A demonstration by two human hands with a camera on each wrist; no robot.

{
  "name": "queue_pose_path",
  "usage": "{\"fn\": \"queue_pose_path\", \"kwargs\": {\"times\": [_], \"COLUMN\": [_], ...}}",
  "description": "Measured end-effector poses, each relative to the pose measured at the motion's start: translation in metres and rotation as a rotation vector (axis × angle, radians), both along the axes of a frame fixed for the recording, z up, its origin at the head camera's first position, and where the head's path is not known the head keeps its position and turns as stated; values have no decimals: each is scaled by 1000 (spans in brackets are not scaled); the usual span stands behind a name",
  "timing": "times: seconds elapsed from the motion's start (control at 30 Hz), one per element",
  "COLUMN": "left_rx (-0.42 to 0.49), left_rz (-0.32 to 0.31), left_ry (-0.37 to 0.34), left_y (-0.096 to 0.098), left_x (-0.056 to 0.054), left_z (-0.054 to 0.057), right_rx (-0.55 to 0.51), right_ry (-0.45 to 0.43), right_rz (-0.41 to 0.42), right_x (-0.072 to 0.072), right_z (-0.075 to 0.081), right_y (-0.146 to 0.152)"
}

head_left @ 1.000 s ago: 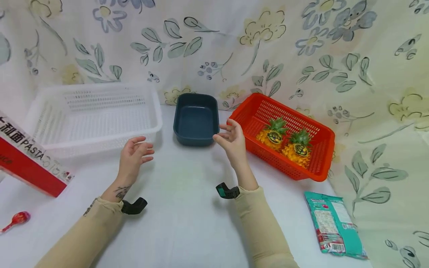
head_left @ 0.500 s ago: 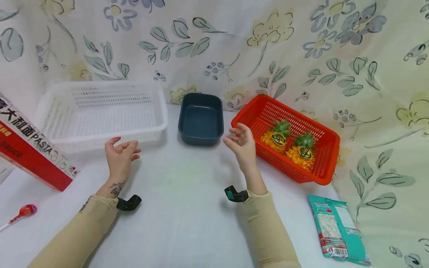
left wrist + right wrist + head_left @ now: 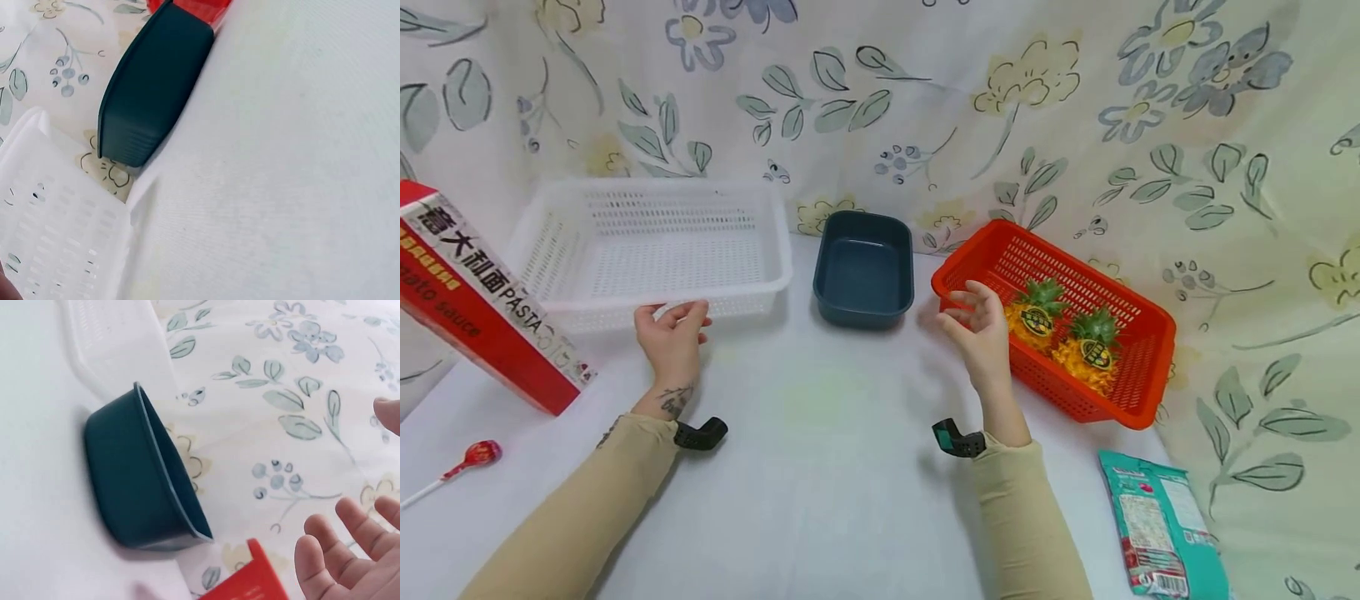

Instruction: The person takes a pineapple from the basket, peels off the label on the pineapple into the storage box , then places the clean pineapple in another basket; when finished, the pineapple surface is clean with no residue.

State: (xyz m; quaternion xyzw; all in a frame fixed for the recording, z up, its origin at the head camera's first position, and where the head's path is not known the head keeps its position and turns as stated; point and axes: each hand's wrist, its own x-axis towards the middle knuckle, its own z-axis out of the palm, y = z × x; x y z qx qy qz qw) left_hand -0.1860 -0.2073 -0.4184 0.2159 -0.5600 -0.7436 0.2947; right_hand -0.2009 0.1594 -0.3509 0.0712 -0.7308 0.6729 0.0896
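In the head view my left hand (image 3: 672,346) is at the front rim of a white plastic basket (image 3: 760,287), its loosely bent fingers overlapping that rim. The left wrist view shows only a sliver of this hand by the perforated basket wall (image 3: 69,231). My right hand (image 3: 987,342) hovers beside the left end of a red basket (image 3: 1075,275), fingers spread and relaxed, holding nothing. Two small pineapple-shaped items (image 3: 1033,317) with green tops and dark labels lie in the red basket. Between the hands stands a dark blue rectangular tub (image 3: 863,267) with nothing visible inside.
A red pasta box (image 3: 497,317) leans in at the left. A red-wrapped lollipop (image 3: 478,454) lies in front of it on the white table (image 3: 820,483). At the right edge lies a teal snack packet (image 3: 1161,525). Floral cloth (image 3: 955,100) hangs behind everything.
The whole head view has shifted slightly rightward. My left hand has moved left, to the white basket's front rim. My right hand has moved right, from the tub to the red basket's end.
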Motion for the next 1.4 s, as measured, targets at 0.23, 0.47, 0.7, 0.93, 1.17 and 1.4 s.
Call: {"fn": "queue_pose_path", "kwargs": {"times": [0.23,0.47,0.7,0.93,1.17,1.4], "left_rx": [60,142,230,212,248,242], "left_rz": [11,27,55,28,40,44], "left_ry": [-30,-59,-56,-110,-81,-72], "left_y": [4,-4,-4,3,5,7], "left_x": [-6,-1,1,-1,-1,-1], "left_z": [4,11,13,12,11,13], "right_rx": [105,273,536,753,995,1119], "right_ry": [67,76,-56,-168,-224,-360], "right_rz": [-26,-38,-82,-80,-9,127], "right_x": [-4,-24,-56,-78,-97,-107], "right_z": [21,63,95,96,90,82], "right_y": [25,45,76,110,119,119]}}
